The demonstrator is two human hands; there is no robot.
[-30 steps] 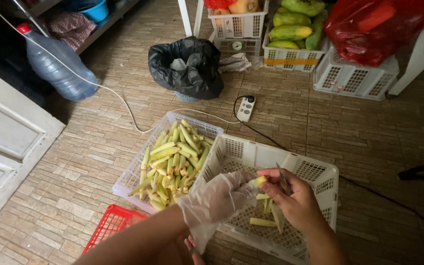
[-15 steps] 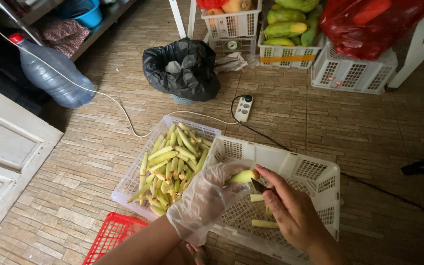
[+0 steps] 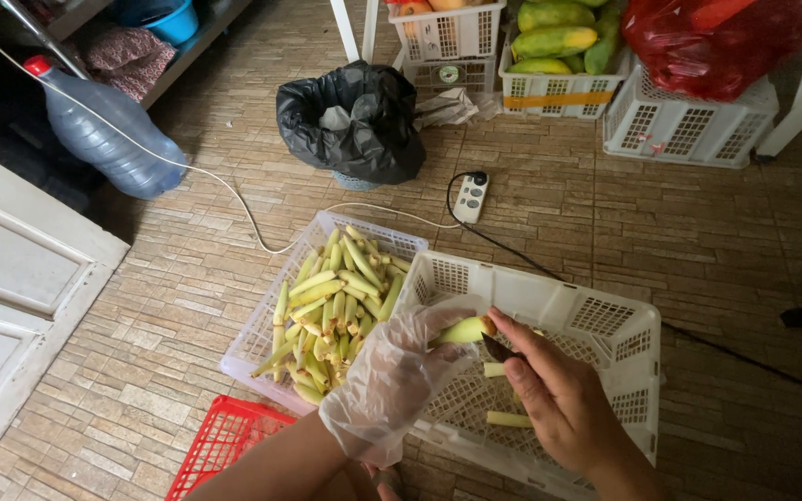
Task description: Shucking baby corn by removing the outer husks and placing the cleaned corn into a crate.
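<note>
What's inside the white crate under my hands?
In the white crate: two cut pale-green pieces on the mesh bottom. The gloved left hand and right hand hide the rest.

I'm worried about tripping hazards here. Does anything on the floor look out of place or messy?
Yes: a white cord and a black cable trail loose across the tiled floor by the power strip. Crumpled paper lies beside the black bin bag.

Black bin bag [image 3: 353,119], water bottle [image 3: 109,134], papaya crate [image 3: 557,70] (all well apart).
</note>
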